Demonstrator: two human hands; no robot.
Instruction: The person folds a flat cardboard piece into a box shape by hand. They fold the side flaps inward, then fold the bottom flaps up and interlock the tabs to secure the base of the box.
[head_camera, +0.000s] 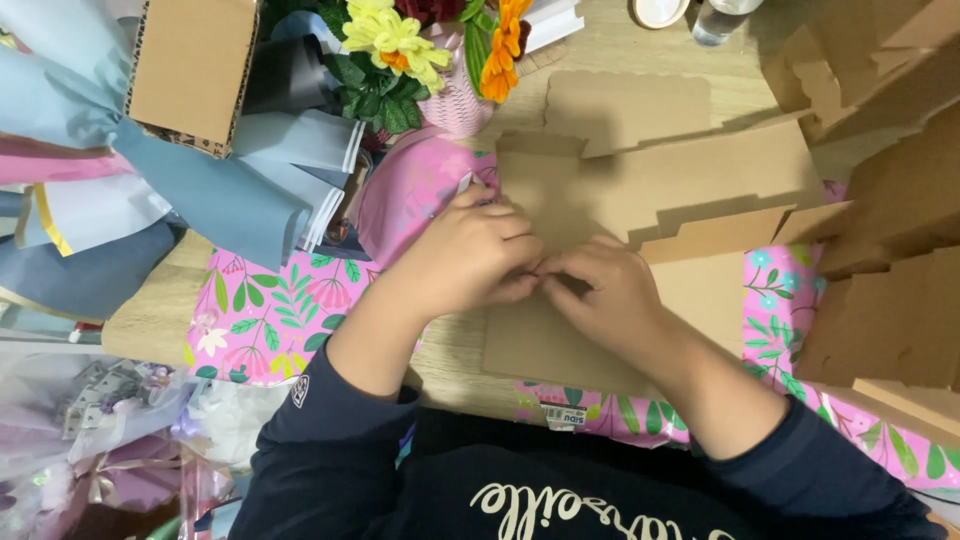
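Observation:
A flat brown cardboard box blank (650, 190) lies across the table over pink floral wrapping paper (270, 310). My left hand (470, 255) and my right hand (605, 290) meet at the middle of the blank, fingertips pinched together on a cardboard fold or flap. What exactly sits between the fingers is hidden. Both arms wear dark blue sleeves.
Blue and grey wrapping sheets (200, 170) and a small cardboard box (190, 70) lie at the far left. Artificial yellow and orange flowers (420, 50) stand in a pink pot behind. More cardboard pieces (890, 290) are stacked on the right. Wrapped bouquets (110, 430) lie at lower left.

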